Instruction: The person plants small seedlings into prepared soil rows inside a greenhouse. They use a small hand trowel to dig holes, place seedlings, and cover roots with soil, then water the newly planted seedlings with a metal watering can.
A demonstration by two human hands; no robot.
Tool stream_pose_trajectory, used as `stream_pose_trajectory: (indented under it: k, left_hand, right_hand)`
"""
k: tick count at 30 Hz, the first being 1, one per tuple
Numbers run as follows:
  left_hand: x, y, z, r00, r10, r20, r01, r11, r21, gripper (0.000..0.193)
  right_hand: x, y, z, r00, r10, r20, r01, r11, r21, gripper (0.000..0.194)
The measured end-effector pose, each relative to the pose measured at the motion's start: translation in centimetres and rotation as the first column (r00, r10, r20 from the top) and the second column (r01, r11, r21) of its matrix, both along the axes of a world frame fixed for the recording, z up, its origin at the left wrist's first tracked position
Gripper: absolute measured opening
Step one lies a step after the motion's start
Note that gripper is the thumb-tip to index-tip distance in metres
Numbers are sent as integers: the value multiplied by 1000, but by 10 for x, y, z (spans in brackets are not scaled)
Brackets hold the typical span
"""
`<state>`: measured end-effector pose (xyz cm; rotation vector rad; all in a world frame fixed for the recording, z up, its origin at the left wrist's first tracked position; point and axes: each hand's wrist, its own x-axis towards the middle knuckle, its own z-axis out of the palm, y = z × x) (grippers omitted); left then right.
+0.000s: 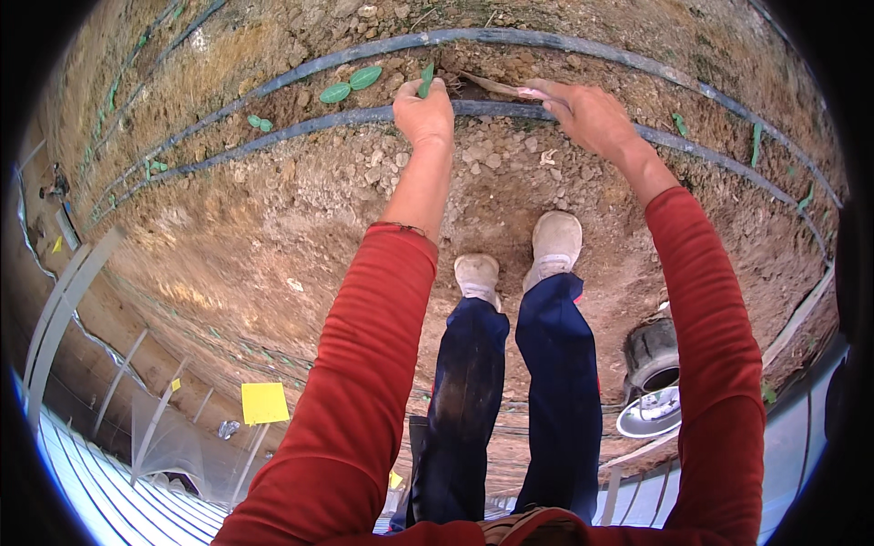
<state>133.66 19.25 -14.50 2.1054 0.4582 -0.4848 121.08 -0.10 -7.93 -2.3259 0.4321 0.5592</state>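
My left hand [425,112] pinches a green seedling [427,80] between thumb and fingers; one of its leaves stands up above the fist. Fine root-like strands show beside the fingertips, over a dark hollow in the soil. In my right hand [593,117] is a narrow hand tool [493,84] with a soil-coloured blade and a pinkish handle. Its tip points left at the hollow, close to my left hand. Both hands are at a strip of soil between a far drip irrigation hose [505,37] and a near drip irrigation hose [341,121].
Left of my hands, a two-leaved seedling [351,84] and a smaller seedling [260,123] grow between the hoses. More seedlings [679,124] stand to the right. A dark bucket [652,348] and a white basin [649,418] are at lower right. A yellow sticky trap [265,403] is at lower left.
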Motion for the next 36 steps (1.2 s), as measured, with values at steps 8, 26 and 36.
stream_pose_trajectory:
  k: [8,26,36]
  left_hand:
    - [12,-5,15,993,97,-64,-104,988,-115,22]
    - [11,13,27,981,-111,157,117,993,-25,24]
    - [9,-4,4,984,-170,-53,173,983,61,31]
  right_hand:
    - [-12,-2,-13,995,-95,43,91,992,85,36]
    - [34,14,34,979,113,-169,-145,971,-189,33]
    - [-10,-5,-10,987,-153,-54,160,972,174,35]
